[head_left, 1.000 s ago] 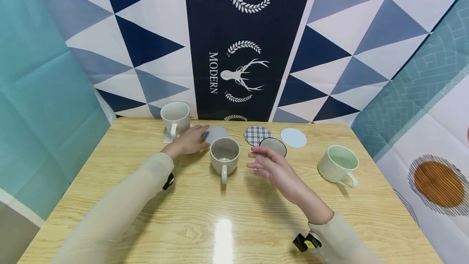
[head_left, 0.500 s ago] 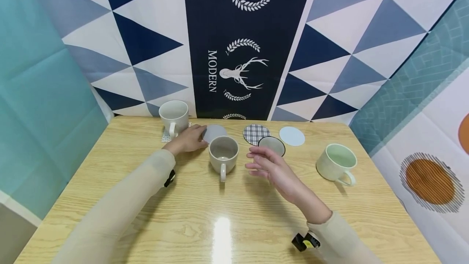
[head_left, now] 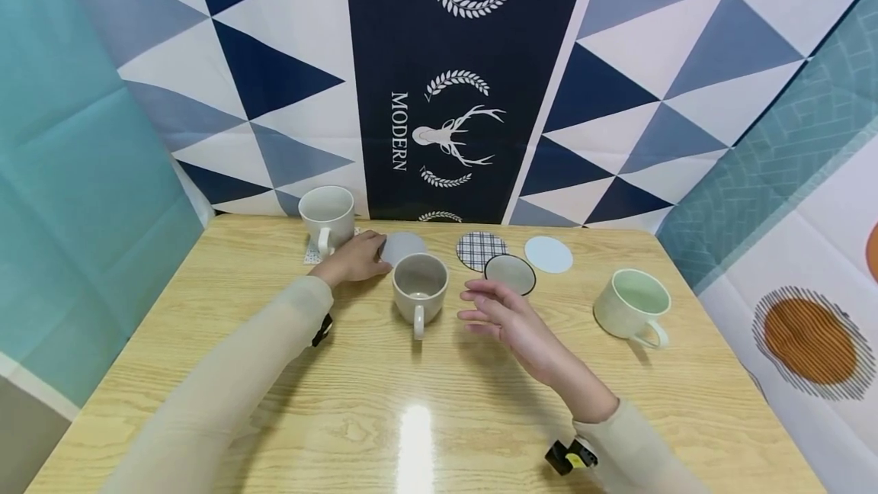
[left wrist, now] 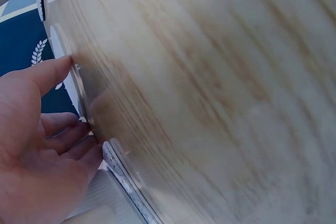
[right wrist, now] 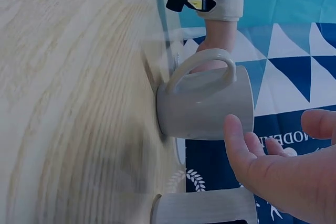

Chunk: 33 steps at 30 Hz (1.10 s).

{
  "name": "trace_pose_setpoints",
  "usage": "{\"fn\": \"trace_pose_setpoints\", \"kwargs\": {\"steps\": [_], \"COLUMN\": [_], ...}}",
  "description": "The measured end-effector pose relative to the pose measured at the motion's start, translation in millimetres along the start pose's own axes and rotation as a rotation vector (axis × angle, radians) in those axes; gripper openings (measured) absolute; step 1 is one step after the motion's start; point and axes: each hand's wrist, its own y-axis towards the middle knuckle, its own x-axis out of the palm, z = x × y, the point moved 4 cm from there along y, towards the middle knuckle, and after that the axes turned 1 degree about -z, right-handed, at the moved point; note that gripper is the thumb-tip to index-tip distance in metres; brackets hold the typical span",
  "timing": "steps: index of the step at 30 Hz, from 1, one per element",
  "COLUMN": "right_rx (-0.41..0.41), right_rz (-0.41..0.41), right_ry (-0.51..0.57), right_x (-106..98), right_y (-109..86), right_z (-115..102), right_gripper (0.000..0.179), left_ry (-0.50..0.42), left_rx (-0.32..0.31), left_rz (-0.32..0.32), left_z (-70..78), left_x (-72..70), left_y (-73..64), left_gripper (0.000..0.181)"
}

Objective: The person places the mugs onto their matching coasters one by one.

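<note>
My left hand (head_left: 357, 259) lies on the table at the left edge of a round grey coaster (head_left: 405, 244). Its thumb and fingertips hold that edge from two sides, and the left wrist view shows the coaster (left wrist: 60, 41) almost edge-on. Close in front of the coaster stands a grey mug (head_left: 434, 308), upright, handle toward me. My right hand (head_left: 506, 320) hovers to the right of this mug with spread, relaxed fingers and holds nothing. In the right wrist view its fingertips overlap the mug's rim. Behind this hand, a black-rimmed cup (head_left: 510, 271) is partly hidden.
A white mug (head_left: 336, 231) stands on a square speckled coaster (head_left: 312, 256) at the back left. A plaid round coaster (head_left: 476, 250) and a pale round coaster (head_left: 549, 254) lie along the back edge. A green mug (head_left: 617, 316) stands at the right. Patterned cloth (head_left: 466, 44) rises behind.
The right hand has shifted very slightly. The left hand stays at the grey coaster, and mugs and coasters keep their places.
</note>
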Motion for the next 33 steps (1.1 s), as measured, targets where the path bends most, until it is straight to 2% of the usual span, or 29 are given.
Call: {"fn": "trace_pose_setpoints", "kwargs": {"steps": [9,26,33], "right_rx": [0.021,0.020,0.045], "right_rz": [-0.016,-0.055,-0.087], "right_ry": [-0.024,-0.039,-0.008], "right_x": [7.6,15.6,21.7], "right_y": [0.9,4.8,8.0], "right_z": [8.0,16.4,20.9], "right_gripper": [0.049,0.055,0.055], "left_ry": [0.017,0.043,0.071], "left_rx": [0.001,-0.003,-0.002], "left_rz": [-0.014,0.020,0.018], "left_z": [-0.7,1.4,1.5], "left_x": [-0.4,-3.8,-4.5], "left_y": [0.5,0.3,1.0], "left_gripper": [0.070,0.065,0.066]}}
